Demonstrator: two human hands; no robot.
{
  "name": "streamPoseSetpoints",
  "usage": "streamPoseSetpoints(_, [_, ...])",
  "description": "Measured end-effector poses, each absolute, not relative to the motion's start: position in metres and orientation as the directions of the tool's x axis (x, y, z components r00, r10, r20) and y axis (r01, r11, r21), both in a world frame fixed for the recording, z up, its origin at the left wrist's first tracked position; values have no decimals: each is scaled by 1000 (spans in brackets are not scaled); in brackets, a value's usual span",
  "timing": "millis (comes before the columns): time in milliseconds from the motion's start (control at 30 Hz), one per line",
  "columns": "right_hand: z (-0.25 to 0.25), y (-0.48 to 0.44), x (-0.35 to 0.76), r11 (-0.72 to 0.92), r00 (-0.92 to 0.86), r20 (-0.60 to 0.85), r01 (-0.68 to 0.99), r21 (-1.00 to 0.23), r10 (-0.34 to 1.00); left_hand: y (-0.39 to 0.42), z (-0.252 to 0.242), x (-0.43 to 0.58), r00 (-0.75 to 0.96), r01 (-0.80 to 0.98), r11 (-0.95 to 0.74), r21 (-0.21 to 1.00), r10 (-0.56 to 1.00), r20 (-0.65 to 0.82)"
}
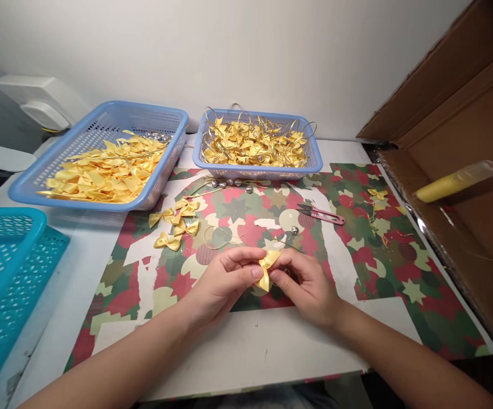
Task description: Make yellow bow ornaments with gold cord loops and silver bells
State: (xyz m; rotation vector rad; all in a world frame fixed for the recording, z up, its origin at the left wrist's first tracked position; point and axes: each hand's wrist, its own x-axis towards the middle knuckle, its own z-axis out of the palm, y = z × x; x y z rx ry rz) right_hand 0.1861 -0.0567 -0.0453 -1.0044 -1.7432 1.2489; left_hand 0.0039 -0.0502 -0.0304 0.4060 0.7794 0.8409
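Low over the table's near middle, a yellow ribbon bow [266,274] is pinched between both hands. My left hand [229,279] grips its left side with thumb and forefinger. On the other side my right hand [308,284] has thumb and fingers closed at the bow's right edge. Just beyond lie a loop of gold cord [216,238] and a single silver jingle bell [294,230]. Several loose yellow bows [173,224] rest to the left. Thread snips [320,214] with pink handles lie beyond my right hand.
A blue basket [20,190] of yellow bows stands at back left; another blue basket [257,170] holds bows with gold cords. Several bells [229,183] lie before it. A teal basket [11,213] is at far left. A cardboard wall [463,130] with a yellow tube [455,182] bounds the right.
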Motion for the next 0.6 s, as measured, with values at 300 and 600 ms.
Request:
streamPoseSetpoints(300, [-37,-54,184,393,-401,267,274,-878,876,-51,-29,2,396,-551,612,568,791,-467])
streamPoseSetpoints(600, [-36,-56,184,406,-400,278,284,-868,873,-50,-29,4,433,-536,628,563,778,-455])
